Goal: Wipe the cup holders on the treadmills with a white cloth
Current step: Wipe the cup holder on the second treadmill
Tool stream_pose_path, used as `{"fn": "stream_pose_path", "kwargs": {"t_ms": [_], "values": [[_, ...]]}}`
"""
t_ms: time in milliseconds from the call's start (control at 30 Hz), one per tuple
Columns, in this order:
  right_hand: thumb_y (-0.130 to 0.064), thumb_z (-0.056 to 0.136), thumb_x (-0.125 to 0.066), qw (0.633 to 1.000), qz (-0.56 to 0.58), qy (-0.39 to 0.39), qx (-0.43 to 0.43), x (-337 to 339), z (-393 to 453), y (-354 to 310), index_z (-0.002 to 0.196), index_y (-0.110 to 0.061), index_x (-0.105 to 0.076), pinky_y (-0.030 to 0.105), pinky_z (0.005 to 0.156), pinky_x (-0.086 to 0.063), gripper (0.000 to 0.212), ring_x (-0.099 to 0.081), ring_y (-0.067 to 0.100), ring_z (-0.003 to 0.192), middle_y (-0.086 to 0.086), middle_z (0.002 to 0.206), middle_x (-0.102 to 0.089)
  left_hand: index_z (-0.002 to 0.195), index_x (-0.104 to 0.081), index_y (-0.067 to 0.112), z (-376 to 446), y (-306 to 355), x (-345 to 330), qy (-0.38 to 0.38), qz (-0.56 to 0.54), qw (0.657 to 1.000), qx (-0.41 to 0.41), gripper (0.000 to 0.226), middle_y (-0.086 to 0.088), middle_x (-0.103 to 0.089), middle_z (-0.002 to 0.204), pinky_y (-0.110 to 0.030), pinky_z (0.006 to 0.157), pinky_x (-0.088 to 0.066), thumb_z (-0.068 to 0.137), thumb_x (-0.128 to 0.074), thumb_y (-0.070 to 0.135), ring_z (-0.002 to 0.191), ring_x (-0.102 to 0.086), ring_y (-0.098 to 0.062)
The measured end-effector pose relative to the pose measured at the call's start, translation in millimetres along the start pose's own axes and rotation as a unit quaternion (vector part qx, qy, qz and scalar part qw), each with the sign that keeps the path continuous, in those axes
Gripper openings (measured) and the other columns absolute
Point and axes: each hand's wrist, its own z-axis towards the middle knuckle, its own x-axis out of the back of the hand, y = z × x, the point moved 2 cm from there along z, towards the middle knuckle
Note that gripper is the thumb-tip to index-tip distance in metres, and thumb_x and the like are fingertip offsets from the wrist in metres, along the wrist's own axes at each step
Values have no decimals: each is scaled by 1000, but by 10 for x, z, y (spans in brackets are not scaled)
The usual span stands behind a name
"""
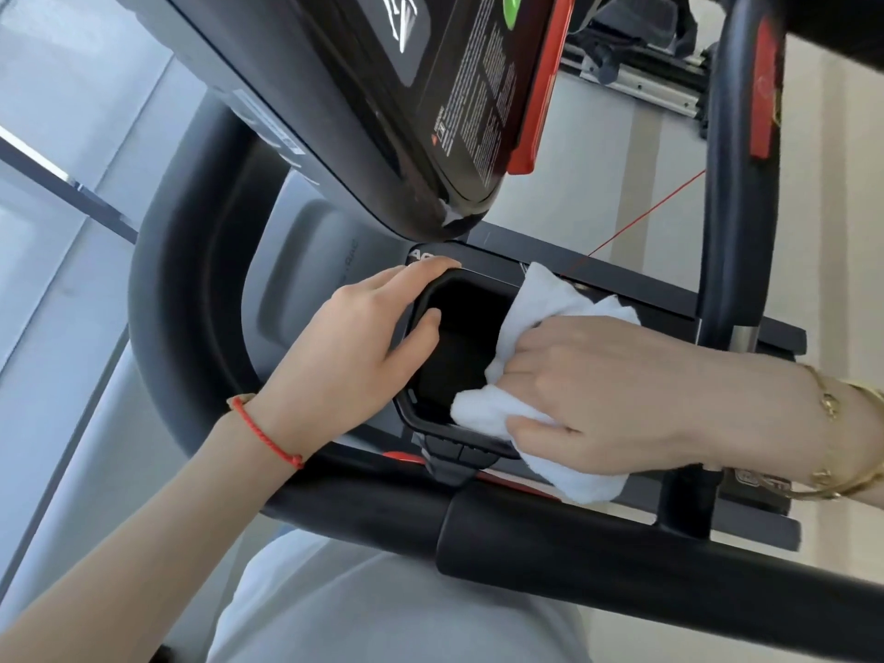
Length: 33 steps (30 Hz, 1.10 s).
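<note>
A black, square cup holder (454,346) is sunk into the treadmill's lower console, just below the tilted display. My left hand (354,356) grips its left rim, thumb hooked inside the well and fingers curled over the top corner. My right hand (622,390) presses a crumpled white cloth (531,327) against the holder's right rim. The cloth hangs partly into the well and partly over the console surface to the right. The holder's right wall is hidden under the cloth.
The black display console (382,112) with a red edge overhangs the holder from above. A thick black handlebar (574,543) crosses in front of me. An upright black post (732,184) stands at the right. A thin red cord (646,212) runs from the console.
</note>
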Motion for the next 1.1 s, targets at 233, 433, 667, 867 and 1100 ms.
{"fn": "stream_pose_path", "kwargs": {"t_ms": [233, 433, 667, 867, 1100], "values": [[-49, 85, -1, 996, 18, -86, -2, -30, 119, 93, 89, -26, -54, 39, 83, -43, 58, -44, 19, 81, -8, 75, -50, 140, -52, 25, 4, -9, -10, 8, 1, 1000, 1, 41, 12, -65, 110, -8, 70, -46, 99, -54, 20, 83, -61, -3], [-41, 90, -26, 989, -22, -131, -63, -196, 382, 3, 78, -24, -61, 46, 85, -42, 41, -53, 25, 81, -3, 82, -64, 139, -53, 23, 8, -28, -19, 18, 9, 1000, -6, 42, 10, -65, 110, -10, 74, -47, 98, -56, 18, 87, -61, -6], [-43, 93, -22, 998, -43, 16, -46, -157, 145, 5, 78, -17, -59, 36, 80, -43, 48, -48, 21, 70, -3, 73, -56, 140, -52, 28, 0, -38, -12, 10, 15, 1000, 2, 42, 9, -65, 102, -14, 63, -46, 98, -55, 24, 69, -60, -12], [-47, 100, -32, 987, -2, 141, -74, -237, -143, -22, 84, -17, -58, 31, 80, -37, 43, -42, 18, 76, -4, 78, -51, 140, -52, 29, 5, -38, -25, 14, 20, 1000, 1, 43, 6, -66, 100, -20, 67, -50, 98, -55, 23, 69, -61, -12], [-44, 102, -36, 934, 37, 314, -164, -540, -326, -218, 115, -5, -54, 32, 99, -33, 45, -49, 26, 104, 7, 115, -54, 139, -54, 29, -2, -10, -50, 29, 35, 999, -3, 42, 9, -65, 98, -11, 69, -47, 98, -55, 21, 63, -58, -7]]}}
